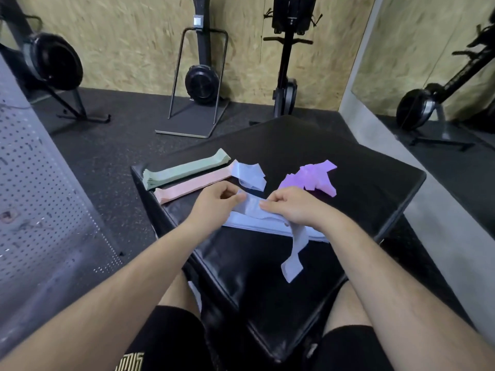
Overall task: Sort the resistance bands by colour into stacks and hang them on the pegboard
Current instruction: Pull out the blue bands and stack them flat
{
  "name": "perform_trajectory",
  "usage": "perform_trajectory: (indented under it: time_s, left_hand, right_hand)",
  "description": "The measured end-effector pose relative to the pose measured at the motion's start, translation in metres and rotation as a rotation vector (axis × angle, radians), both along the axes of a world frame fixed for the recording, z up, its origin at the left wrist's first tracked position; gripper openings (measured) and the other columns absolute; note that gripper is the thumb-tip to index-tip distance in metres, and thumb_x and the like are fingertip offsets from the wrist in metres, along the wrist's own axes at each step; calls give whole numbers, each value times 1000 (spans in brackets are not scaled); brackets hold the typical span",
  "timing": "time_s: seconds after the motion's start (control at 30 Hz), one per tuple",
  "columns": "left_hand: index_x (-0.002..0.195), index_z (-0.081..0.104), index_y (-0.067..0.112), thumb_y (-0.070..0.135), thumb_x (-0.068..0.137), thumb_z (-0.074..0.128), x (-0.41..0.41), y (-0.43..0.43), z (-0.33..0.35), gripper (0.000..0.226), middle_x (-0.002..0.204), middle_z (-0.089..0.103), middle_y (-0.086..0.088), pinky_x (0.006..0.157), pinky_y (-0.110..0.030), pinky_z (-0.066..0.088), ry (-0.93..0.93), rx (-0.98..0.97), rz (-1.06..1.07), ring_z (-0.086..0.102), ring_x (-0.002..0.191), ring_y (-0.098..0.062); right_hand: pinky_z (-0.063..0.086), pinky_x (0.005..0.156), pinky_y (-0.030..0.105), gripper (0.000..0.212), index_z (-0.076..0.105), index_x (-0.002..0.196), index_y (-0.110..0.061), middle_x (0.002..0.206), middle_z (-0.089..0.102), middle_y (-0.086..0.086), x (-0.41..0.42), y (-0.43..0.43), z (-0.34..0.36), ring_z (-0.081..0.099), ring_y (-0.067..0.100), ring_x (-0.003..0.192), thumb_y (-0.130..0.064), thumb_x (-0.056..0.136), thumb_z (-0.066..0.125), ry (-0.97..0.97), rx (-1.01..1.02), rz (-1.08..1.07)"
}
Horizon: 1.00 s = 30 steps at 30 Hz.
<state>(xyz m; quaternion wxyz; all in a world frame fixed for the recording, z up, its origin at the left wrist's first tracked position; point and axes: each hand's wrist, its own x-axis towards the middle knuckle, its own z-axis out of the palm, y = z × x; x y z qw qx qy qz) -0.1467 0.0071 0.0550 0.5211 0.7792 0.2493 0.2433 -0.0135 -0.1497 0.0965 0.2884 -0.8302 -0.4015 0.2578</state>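
Now blue band [251, 207] pinched between left hand [214, 203], right hand [292, 207].

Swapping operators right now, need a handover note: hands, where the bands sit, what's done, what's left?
Left hand and right hand: both pinch one blue band above the blue stack on the black pad.
Done: green stack and pink stack lie neat, side by side, far left.
Loose blue bands and purple pile sit beyond the hands, unstacked.
Left: finish blue, stack purple, hang everything on the pegboard; no bands seen on it.
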Motion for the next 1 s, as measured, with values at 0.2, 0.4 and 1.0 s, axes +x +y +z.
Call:
perform_trajectory:
  time_s: [0.2, 0.4, 1.0]
  left_hand:
    - [87, 72, 26, 29, 86, 73, 16, 25, -28, 4, 82, 71, 2, 71, -28, 48, 19, -36, 80, 58, 71, -5]
    - [97, 70, 29, 25, 86, 73, 32, 47, -63, 12, 84, 64, 7, 69, -13, 45, 31, 19, 147, 55, 73, -4]
    - [111, 72, 16, 19, 92, 68, 45, 61, -120, 19, 90, 47, 9, 73, -3, 38, 84, 285, 224, 51, 72, -1]
  right_hand:
    - [42, 65, 27, 30, 62, 74, -18, 68, 54, -8, 25, 43, -21, 50, 12, 61, -39, 95, 63, -18, -101, 19]
    - [40, 63, 29, 22, 61, 82, -19, 71, 53, -2, 42, 77, -58, 48, 16, 64, -39, 91, 64, 0, -161, 20]
    - [52, 76, 33, 28, 69, 84, -19, 89, 71, -6, 52, 101, -117, 66, 12, 85, -46, 84, 71, -44, -149, -92]
